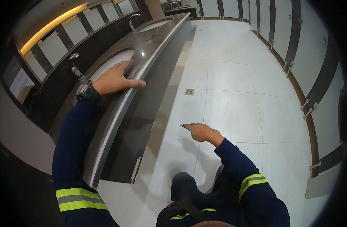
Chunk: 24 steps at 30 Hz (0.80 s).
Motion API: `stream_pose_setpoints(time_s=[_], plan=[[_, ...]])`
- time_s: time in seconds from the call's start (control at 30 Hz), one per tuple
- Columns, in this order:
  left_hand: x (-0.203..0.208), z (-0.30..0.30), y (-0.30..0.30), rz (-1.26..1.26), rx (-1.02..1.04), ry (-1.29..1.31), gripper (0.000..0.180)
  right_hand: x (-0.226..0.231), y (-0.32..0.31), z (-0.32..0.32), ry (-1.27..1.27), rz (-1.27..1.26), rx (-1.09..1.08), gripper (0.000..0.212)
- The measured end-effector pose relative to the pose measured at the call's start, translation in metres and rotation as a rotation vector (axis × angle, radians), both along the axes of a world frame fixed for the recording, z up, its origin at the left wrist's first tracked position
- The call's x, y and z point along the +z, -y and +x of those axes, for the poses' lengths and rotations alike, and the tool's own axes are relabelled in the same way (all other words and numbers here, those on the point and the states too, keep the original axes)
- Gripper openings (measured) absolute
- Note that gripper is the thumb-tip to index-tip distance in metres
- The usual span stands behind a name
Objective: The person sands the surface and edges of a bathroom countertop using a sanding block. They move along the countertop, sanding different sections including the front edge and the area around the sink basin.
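Floor tiles (pixel 234 87), pale and glossy, fill the widest part of the view and stretch away from the long dark stone counter (pixel 116 113), which serves as the landmark. Across the floor from that counter runs a row of white cubicle doors (pixel 305 41) with dark frames, and behind the counter a mirror wall (pixel 64 38) glows under a warm light strip. Set into the counter top are white oval basins: the near basin (pixel 109 64) lies just under the person's reach, with a chrome tap (pixel 76 68) behind it, and a second basin sits farther along the same top. A small square floor drain (pixel 189 92) shows just off the counter's front edge. The left hand (pixel 115 80), with a dark wristwatch (pixel 88 92) at the cuff of a navy sleeve, lies flat and open-fingered on the counter's front rim beside the near basin, holding nothing. The right hand (pixel 200 131) hangs well clear of the counter over the floor, fingers spread, also empty. Judged from this, the person is bracing on or feeling along the counter edge; any further move along it would call for keeping the palm flat on the smooth, curved rim.
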<state>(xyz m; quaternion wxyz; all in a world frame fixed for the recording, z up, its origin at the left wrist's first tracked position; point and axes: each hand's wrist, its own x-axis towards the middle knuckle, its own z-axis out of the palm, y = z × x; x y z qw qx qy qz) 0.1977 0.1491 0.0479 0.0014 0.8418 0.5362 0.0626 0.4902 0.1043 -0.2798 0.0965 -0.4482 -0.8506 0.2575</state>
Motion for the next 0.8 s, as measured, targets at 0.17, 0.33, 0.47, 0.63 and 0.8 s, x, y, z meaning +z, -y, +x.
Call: stream_pose_setpoints(time_s=[0.17, 0.33, 0.47, 0.63, 0.8], plan=[[-0.009, 0.025, -0.001, 0.151, 0.017, 0.067, 0.098, -0.006, -0.001, 0.04, 0.019, 0.019, -0.108, 0.068], [-0.016, 0.032, 0.003, 0.071, -0.153, 0.04, 0.08, -0.023, -0.016, 0.047, 0.068, -0.025, -0.159, 0.068], [-0.016, 0.006, -0.01, 0.042, 0.049, 0.019, 0.092, -0.014, -0.027, 0.035, -0.28, 0.156, -0.205, 0.069], [-0.025, -0.123, -0.067, -0.024, 0.339, -0.025, 0.094, 0.109, -0.012, -0.019, -0.805, 0.734, -0.123, 0.086], [-0.024, -0.135, -0.071, -0.121, -0.177, -0.09, 0.071, 0.183, -0.006, -0.092, -0.836, 1.106, 0.147, 0.073]])
